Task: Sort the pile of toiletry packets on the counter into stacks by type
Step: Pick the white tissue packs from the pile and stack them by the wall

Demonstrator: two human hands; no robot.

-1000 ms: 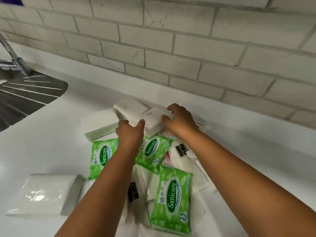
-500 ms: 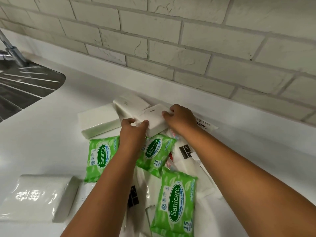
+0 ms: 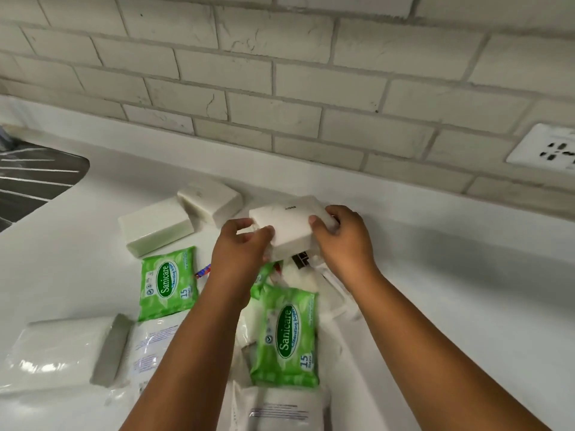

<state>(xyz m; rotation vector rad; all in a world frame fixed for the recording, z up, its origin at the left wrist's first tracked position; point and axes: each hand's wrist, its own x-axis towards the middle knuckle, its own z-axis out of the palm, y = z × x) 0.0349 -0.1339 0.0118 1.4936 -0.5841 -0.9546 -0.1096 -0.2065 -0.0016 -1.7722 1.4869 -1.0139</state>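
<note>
- Both hands grip one white box (image 3: 291, 225) over the back of the pile: the left hand (image 3: 241, 250) curls round its near-left corner, and the right hand (image 3: 342, 241) pinches its right end, thumb on top.
- That box is tilted, with a small dark mark on its top face, and sits close to the wall's base.
- A second white box (image 3: 211, 199) lies just left of it on the counter (image 3: 451, 275), leaning on a flat white tissue pack (image 3: 155, 230).
- Two green wipes packs show whole: one (image 3: 168, 283) left of the left forearm, one (image 3: 287, 335) between the forearms. A third peeks out under the left hand.
- A bigger tissue pack (image 3: 62, 353) lies at the near left, beside white sachets (image 3: 152, 346) with small print.
- More white sachets sit under the arms and at the bottom edge.
- Far left is a steel drainer (image 3: 34, 175); on the tiled wall, right, is a socket (image 3: 547, 147).
</note>
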